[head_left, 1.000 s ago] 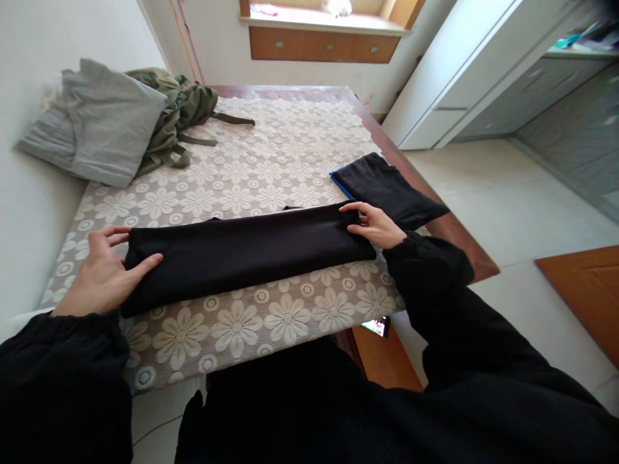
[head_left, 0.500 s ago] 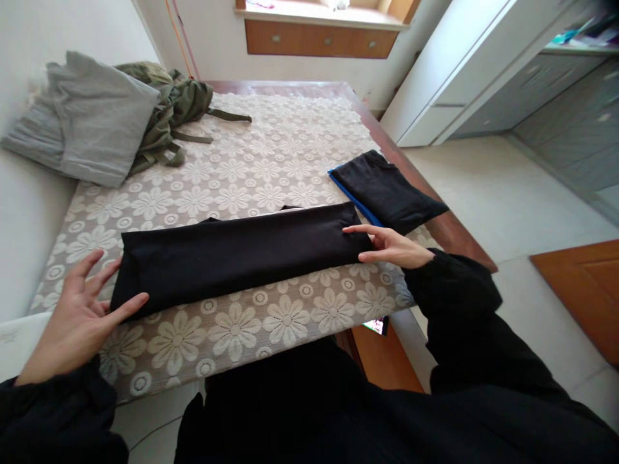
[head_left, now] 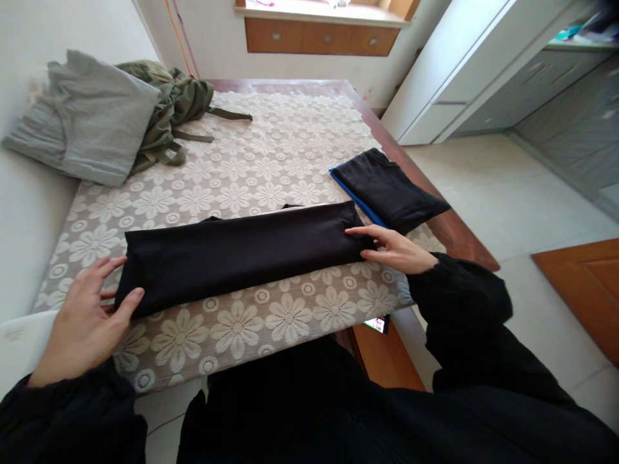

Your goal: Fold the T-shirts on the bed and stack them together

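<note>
A long, folded black garment point(head_left: 242, 258) lies across the near part of the table, with small corners of cloth poking out along its far side. At its left end, my left hand point(head_left: 89, 312) is closed round the edge, thumb on top and some fingertips hidden behind the cloth. My right hand point(head_left: 396, 249) grips the right end, its index finger stretched over the top and its thumb at the near corner. Beyond that hand, a folded dark garment point(head_left: 389, 190) rests on a blue piece point(head_left: 355, 196), of which only an edge shows.
The table point(head_left: 469, 241) has a floral lace cloth point(head_left: 236, 328). Grey clothing point(head_left: 104, 119) and an olive-green strapped item point(head_left: 186, 106) are heaped at the far left by the wall. A white cabinet point(head_left: 454, 64) stands beyond the right edge. A lit screen point(head_left: 377, 324) shows below the table.
My left hand has moved slightly right, and its fingers have drawn in against the garment's left end. My right hand stays at the right end. The view has shifted a little.
</note>
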`<move>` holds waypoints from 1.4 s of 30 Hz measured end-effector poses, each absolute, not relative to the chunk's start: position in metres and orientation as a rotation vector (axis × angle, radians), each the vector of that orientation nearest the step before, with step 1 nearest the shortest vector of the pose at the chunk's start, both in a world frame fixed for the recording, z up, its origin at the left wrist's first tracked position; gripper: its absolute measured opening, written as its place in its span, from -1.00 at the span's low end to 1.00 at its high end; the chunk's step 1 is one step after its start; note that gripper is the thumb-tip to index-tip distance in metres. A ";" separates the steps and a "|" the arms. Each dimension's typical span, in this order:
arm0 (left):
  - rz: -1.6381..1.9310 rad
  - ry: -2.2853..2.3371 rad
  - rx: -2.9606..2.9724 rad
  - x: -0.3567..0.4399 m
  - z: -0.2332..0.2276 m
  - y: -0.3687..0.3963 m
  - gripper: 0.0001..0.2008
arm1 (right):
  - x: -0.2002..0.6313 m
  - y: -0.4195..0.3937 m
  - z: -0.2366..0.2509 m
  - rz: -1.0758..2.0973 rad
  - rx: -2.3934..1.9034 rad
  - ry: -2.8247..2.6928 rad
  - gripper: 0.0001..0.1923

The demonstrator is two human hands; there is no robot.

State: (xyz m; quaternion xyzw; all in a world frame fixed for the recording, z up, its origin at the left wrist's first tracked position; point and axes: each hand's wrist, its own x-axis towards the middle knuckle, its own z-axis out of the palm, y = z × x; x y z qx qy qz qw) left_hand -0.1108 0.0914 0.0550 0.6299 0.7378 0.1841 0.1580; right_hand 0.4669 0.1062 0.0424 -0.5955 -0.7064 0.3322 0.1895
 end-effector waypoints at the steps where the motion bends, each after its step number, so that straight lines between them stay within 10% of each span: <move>1: 0.511 2.125 1.879 -0.108 0.059 0.092 -0.25 | 0.463 0.106 0.047 0.755 -1.705 -2.005 -0.41; 5: 0.528 1.924 2.210 -0.070 0.082 0.104 -0.35 | 0.420 0.113 0.072 0.253 -1.603 -2.103 -0.44; 16: 0.050 1.572 2.595 0.049 0.044 0.149 -0.31 | 0.299 0.164 0.030 0.399 -1.445 -2.680 -0.13; 42: 0.140 1.495 2.637 0.065 0.021 0.151 -0.25 | 0.291 0.169 0.005 0.303 -1.244 -2.659 -0.19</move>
